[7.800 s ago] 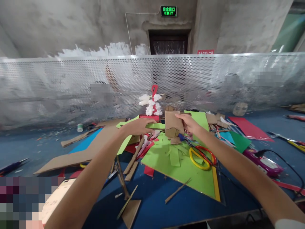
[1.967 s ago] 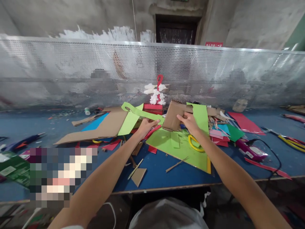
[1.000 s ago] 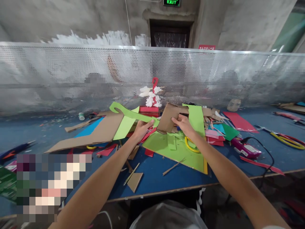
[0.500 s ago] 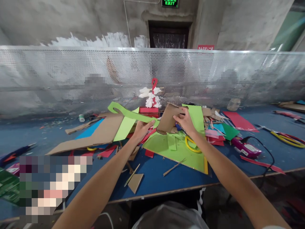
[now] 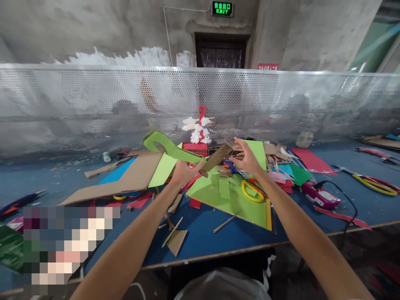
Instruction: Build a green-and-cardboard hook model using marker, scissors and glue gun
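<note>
A green hook-shaped cutout (image 5: 170, 151) with a thick edge sits in my left hand (image 5: 186, 171), whose fingers and thumb close around its lower end. At that end it meets a brown cardboard piece (image 5: 218, 158), now seen nearly edge-on; whether the two are joined I cannot tell. My right hand (image 5: 248, 160) is at the cardboard's far right end, fingers and thumb spread apart; light contact there cannot be ruled out. Behind them stands a red hook-shaped stand (image 5: 202, 111) with white flower-like pieces (image 5: 200, 132) on a red box base (image 5: 194, 146).
Yellow-handled scissors (image 5: 252, 191) lie on a green sheet (image 5: 231, 204) below my hands. Cardboard (image 5: 134, 177) and paper scraps surround them. A purple device (image 5: 321, 195) with a black cable and pliers (image 5: 371, 183) lie at right. A perforated metal screen (image 5: 93, 108) borders the table's back.
The cardboard piece has turned from showing its broad face to nearly edge-on. My right hand's fingers have spread at its end. The green cutout has tilted, showing its edge.
</note>
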Available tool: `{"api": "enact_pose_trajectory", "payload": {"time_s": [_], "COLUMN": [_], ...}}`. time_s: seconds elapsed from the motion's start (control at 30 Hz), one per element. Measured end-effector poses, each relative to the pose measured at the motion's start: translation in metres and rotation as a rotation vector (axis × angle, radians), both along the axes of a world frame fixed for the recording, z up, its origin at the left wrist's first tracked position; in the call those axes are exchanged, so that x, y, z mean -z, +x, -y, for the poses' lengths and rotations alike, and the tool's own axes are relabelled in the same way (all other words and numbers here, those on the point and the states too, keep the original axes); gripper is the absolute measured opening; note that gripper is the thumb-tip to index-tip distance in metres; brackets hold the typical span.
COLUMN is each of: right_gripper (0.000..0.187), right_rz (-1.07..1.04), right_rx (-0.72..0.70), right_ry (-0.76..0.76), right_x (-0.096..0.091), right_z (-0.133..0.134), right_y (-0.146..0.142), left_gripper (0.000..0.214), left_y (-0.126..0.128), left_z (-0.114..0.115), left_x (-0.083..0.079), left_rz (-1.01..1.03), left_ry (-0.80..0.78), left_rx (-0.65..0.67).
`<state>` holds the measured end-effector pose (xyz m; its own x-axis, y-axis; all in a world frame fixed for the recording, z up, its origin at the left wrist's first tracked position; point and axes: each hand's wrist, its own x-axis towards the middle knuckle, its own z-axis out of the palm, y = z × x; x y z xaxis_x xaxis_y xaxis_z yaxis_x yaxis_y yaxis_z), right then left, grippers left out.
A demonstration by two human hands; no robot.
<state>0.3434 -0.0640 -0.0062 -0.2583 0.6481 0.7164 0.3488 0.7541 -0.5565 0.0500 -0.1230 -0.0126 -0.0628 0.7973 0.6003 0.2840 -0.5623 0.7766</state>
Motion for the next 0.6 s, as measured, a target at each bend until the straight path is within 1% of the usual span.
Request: {"api": "enact_pose_trajectory", "payload": {"time_s": [0.1,0.27,0.4,0.5,0.6], "right_gripper": [0.091,0.091,0.088,0.088,0.087], "right_rz": [0.115,0.191,0.204,0.2,0.185], "right_rx": [-0.03,-0.045,-0.039,-0.047,-0.053], "right_ry": [0.067,0.091,0.07,0.065,0.07], "right_x": [0.0,-0.001,-0.003,-0.005,-0.006], "right_z": [0.003,0.011,0.015,0.017,0.019], "right_y": [-0.002,-0.008,-0.008,-0.009,-0.01], "left_gripper": [0.013,0.012,0.017,0.024,0.022], "left_y": [0.003,0.008,0.005,0.004,0.007], "left_z": [0.008,0.008,0.003,0.004,0.007], "left_x": [-0.003,-0.002,0.0,-0.002,-0.006], "left_rz": [-0.114,-0.022,-0.052,-0.098,-0.235], "left_ry": [0.022,-0.01,0.013,0.066,0.181], "left_rx": [0.007,0.043,0.046,0.027,0.003]}}
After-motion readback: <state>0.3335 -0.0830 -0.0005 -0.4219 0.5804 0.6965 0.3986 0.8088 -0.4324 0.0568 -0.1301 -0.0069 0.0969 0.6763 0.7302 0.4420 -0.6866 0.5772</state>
